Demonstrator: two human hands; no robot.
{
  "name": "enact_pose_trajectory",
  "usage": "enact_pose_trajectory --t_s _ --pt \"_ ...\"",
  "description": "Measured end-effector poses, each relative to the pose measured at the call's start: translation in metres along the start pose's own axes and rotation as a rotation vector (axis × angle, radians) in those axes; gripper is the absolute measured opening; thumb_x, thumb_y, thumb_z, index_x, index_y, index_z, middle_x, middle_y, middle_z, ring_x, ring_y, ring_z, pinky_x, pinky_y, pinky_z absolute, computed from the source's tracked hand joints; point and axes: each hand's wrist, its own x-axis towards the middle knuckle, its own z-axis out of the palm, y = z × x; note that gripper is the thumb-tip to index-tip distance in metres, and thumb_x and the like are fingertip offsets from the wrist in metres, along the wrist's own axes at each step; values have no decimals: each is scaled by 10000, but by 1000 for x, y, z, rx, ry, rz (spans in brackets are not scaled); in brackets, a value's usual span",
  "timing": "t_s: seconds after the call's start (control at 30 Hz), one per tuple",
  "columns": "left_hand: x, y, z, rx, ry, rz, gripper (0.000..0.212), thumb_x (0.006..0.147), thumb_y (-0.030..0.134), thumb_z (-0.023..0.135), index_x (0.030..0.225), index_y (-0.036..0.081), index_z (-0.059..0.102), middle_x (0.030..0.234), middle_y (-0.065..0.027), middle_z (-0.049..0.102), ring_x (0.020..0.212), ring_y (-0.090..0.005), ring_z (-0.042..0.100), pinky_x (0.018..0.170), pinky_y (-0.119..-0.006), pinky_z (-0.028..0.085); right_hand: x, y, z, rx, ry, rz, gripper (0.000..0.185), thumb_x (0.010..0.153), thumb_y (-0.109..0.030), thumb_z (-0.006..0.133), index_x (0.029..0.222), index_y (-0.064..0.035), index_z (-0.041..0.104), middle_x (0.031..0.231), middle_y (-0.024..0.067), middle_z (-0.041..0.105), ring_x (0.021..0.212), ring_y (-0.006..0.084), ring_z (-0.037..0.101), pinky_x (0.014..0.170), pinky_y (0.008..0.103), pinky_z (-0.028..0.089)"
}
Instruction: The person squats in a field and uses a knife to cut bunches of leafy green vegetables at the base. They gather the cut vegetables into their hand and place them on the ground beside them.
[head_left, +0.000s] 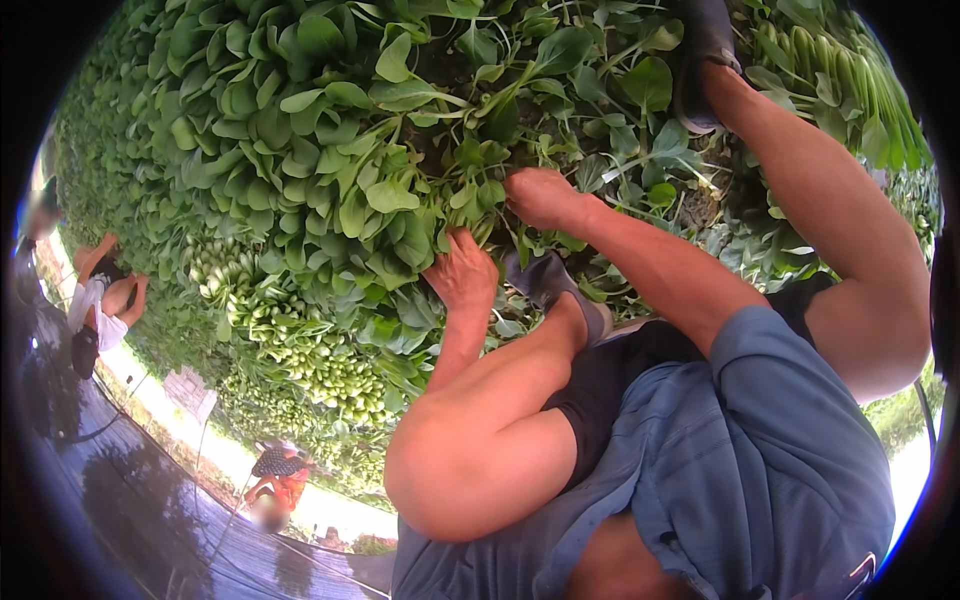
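Dense leafy greens (277, 142), which look like pak choi, grow in front of me. My left hand (463, 276) reaches in at the lower edge of the leaves, its fingertips partly hidden among the foliage and stems. Up and to the right of it, my right hand (544, 198) is curled into a fist beside small leafy plants (472, 191); leaves and the hand itself hide whatever lies within its fingers. Between the hands and my body is my dark left shoe (551, 281). Rows of greens with pale stem bases exposed (322, 367) lie at the lower left.
My right shoe (701, 67) rests among low plants and bare soil (701, 202). More greens with long pale stems (847, 75) lie at the upper right. Two other people, one at the far left (105, 300) and one lower down (285, 476), are at the bed's far edge.
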Motion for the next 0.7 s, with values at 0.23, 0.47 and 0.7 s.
enact_pose_trajectory --t_s 0.23,0.47,0.7 --pt "6 1 -2 -44 -90 -75 672 754 135 774 1358 17 504 1314 -199 566 1291 -426 521 1056 -607 389 15 6 15 22 30 -4 147 787 -114 674 837 7 741 879 237 728 903 406 720 790 483 576" --pt "-1 -22 27 9 22 -21 539 792 97 723 1316 91 593 1403 -167 563 1339 -415 502 1056 -624 387 8 4 28 19 -66 29 257 834 -111 631 1061 -56 739 1025 205 738 971 382 718 835 461 578" --pt "-16 -23 28 18 -28 18 461 803 64 691 1258 100 627 1372 -142 594 1331 -399 513 1073 -618 372 -10 16 15 122 66 -108 258 858 -119 603 1081 -123 733 999 187 730 974 412 694 843 503 552"
